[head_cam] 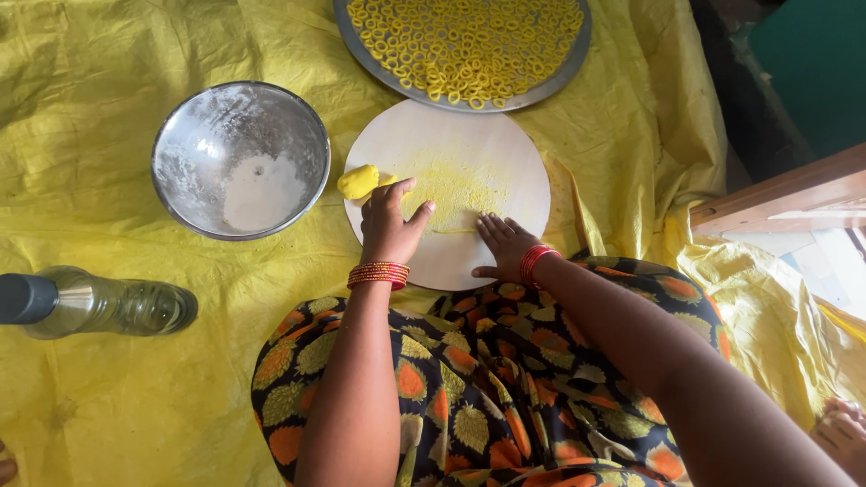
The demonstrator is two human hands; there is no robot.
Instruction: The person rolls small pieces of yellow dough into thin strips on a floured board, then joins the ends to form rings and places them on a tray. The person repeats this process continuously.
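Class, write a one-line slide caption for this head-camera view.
Two hands, left hand and right hand, roll a thin yellow dough strand on a round board.

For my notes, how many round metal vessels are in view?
2. A steel bowl with white flour sits left of the round board; a flat metal tray of yellow rings lies above the board, partly cut off by the frame.

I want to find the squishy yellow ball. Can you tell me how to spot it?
Find the round white board in the middle of the yellow sheet. At its left edge, beside the steel bowl and just above the left hand, sits the dough lump. It is one smooth solid blob, unlike the many tiny yellow rings on the metal tray.
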